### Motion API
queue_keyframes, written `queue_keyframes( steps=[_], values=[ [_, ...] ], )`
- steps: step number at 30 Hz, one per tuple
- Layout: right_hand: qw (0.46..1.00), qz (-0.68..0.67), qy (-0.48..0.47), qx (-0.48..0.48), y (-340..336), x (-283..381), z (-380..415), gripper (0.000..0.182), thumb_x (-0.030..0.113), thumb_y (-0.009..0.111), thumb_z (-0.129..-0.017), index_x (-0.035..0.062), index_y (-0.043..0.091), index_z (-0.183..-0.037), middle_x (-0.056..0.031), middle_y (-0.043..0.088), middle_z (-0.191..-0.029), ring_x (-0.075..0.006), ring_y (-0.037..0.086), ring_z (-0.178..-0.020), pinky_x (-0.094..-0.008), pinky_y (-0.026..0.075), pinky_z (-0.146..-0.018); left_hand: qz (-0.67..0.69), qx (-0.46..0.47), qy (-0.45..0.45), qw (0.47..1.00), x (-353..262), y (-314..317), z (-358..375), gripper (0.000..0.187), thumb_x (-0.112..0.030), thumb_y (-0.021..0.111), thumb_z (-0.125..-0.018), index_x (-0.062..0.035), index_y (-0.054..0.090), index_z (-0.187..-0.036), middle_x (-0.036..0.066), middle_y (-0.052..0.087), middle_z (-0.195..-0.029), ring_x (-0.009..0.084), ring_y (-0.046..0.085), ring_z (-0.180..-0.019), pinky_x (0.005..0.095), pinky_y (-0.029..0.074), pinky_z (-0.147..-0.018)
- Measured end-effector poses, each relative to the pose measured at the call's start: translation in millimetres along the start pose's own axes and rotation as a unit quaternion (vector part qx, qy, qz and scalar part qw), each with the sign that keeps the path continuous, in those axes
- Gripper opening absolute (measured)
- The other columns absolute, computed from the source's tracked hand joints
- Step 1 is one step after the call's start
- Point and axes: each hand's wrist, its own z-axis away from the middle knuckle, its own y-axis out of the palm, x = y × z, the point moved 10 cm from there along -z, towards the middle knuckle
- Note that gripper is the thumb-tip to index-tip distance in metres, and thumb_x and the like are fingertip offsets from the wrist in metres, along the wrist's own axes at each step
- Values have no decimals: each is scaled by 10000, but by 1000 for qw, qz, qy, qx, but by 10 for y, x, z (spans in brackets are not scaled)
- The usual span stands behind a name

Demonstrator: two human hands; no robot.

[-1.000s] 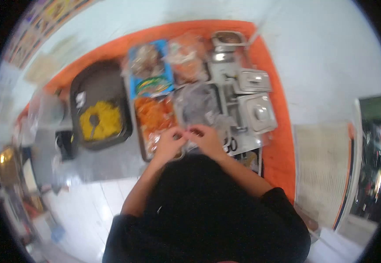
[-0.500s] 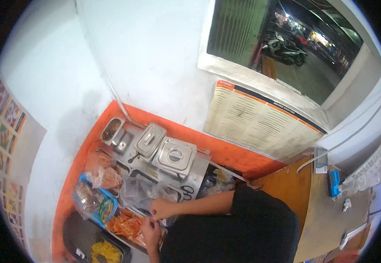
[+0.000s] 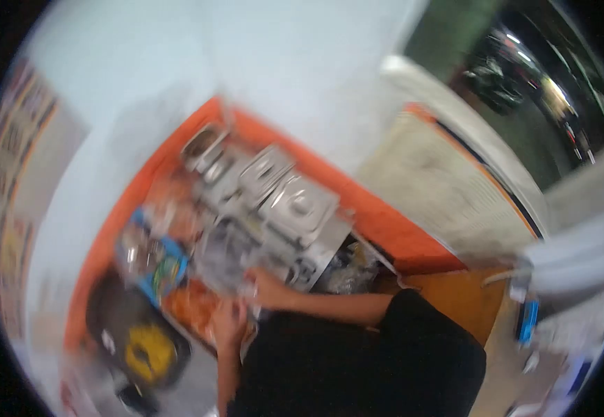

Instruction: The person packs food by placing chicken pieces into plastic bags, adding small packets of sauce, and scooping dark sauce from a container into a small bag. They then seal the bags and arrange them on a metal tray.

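My left hand point(image 3: 228, 321) is over the tray of orange, plastic-wrapped food point(image 3: 189, 304), its fingers curled in. Close beside it, my right hand point(image 3: 267, 288) is also closed, at the lower edge of a clear plastic bag point(image 3: 224, 256). Both hands are blurred, and whatever lies between the fingertips is too small and smeared to make out. A blue tray point(image 3: 150, 283) holding packets lies left of my hands. Left of that tray sits a dark pan with yellow food point(image 3: 150, 353).
Lidded steel food containers point(image 3: 300, 207) stand at the back of the counter, near an open steel container point(image 3: 203, 144). Scissors point(image 3: 303, 267) lie right of the bag. An orange-painted wall band point(image 3: 357, 201) borders the counter, and a wooden surface point(image 3: 465, 299) is to the right.
The view has swung and blurred, showing more of the dark pan at lower left. My hands remain close together, with slightly more space between them.
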Motion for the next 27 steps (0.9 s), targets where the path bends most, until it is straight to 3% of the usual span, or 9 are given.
queue_keyframes(
  steps=[2,6,9,12,15,19,22,25,27],
  values=[
    [996,-77,40,-26,-57,85,-49,588,188,843,-720,41,534,-1198,-90,527,-1081,-168,542,-789,-312,496,-712,-9,19,-8,1000,12,11,18,134,-134,656,-885,-24,586,-852,159,620,-791,363,622,-745,441,495,-653],
    [991,-45,20,-127,-50,-43,-130,470,-9,763,-750,48,512,-1144,-65,510,-1048,-105,528,-748,-245,475,-658,-26,-74,4,997,44,-74,-53,144,-88,684,-835,-20,558,-833,147,596,-765,357,623,-718,429,497,-629],
    [989,-84,31,-114,-21,205,-194,467,-21,765,-761,51,491,-1132,-53,498,-1026,-86,522,-729,-233,463,-639,72,-103,-111,986,279,-75,-102,111,-73,695,-827,-23,596,-815,154,609,-745,338,632,-692,421,505,-616],
    [992,-56,-13,-109,-53,295,-326,477,-16,778,-760,58,472,-1119,-38,486,-999,-75,520,-722,-230,454,-623,125,-100,-34,986,52,-189,-134,138,-67,703,-807,-14,576,-795,158,601,-726,331,636,-668,413,503,-600],
    [986,-97,11,-137,6,279,-407,419,-2,789,-702,49,511,-1011,-48,499,-930,-131,499,-703,-278,435,-628,70,-135,-85,985,121,-203,-111,171,-62,714,-786,-10,552,-770,142,574,-689,302,607,-625,385,491,-587],
    [992,-66,-70,-85,49,659,-470,304,11,780,-722,44,516,-868,-39,489,-846,-134,494,-694,-267,424,-615,147,-210,-259,931,490,-508,-110,200,-38,718,-740,-25,522,-778,104,552,-716,269,535,-651,344,457,-609],
    [992,-100,-45,-66,-6,654,-597,266,22,758,-764,49,495,-793,-19,513,-823,-114,507,-708,-257,414,-587,63,-169,-78,981,190,-662,-359,294,-55,768,-731,-13,610,-975,168,657,-998,299,652,-950,401,519,-785],
    [949,-278,146,32,130,405,-731,247,-52,692,-815,81,484,-808,12,544,-843,-57,495,-677,-196,366,-541,72,-73,49,994,-143,-633,-539,507,-90,797,-733,-17,603,-1196,178,634,-1215,335,594,-1159,445,469,-971],
    [957,-238,151,75,125,411,-761,220,-49,691,-815,87,519,-833,15,554,-843,-54,505,-709,-205,383,-575,38,-32,52,997,0,-511,-549,623,-127,806,-750,-45,558,-1316,173,612,-1289,361,548,-1249,454,410,-1064]
  ],
)
